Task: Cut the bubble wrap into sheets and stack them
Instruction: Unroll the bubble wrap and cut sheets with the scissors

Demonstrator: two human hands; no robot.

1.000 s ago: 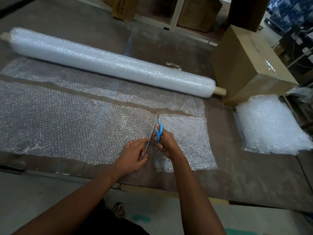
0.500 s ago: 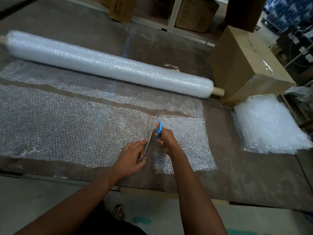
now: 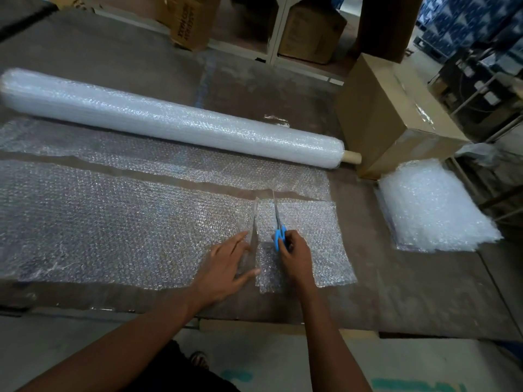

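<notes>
right hand point(image 3: 294, 254) – fingers curling round the blue scissors point(image 3: 278, 223), blades lying along the cut | left hand point(image 3: 223, 268) – fingers spread nearly straight, pressing the long bubble wrap strip point(image 3: 119, 227) beside the cut | cut sheet point(image 3: 311, 239) lying on the surface point(image 3: 410, 281) | sheet stack point(image 3: 433, 207) sitting right | carton point(image 3: 189, 21) printing showing, unreadable

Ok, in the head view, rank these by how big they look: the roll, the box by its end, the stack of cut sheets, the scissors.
1. Roll, clearly the longest.
2. Box and stack: about alike in the view; the box sits farther back, so no ranking.
3. Scissors, by far the smallest.
</notes>
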